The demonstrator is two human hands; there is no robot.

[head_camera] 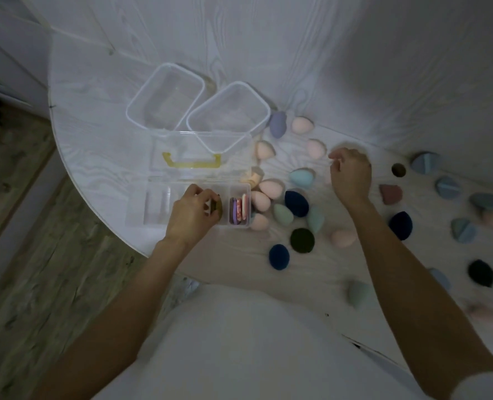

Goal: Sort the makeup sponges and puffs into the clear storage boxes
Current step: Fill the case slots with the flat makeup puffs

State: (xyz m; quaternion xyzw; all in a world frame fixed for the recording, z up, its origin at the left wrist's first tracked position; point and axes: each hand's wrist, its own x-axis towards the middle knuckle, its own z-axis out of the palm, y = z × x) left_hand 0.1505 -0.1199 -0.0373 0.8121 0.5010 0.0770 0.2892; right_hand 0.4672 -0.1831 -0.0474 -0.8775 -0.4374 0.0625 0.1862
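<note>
A clear divided storage box with an open lid and yellow handle lies near the table's left edge. Its right compartment holds flat purple and pink puffs standing on edge. My left hand pinches an olive-green puff over the middle compartment. My right hand hovers with loosely curled fingers above the scattered sponges; nothing shows in it. Pink egg sponges, a light blue one, dark navy ones and a dark green puff lie between the hands.
Two empty clear tubs stand behind the divided box. Blue wedge puffs, a brownish puff and more dark sponges spread to the right. The round white table's edge drops to a wooden floor on the left.
</note>
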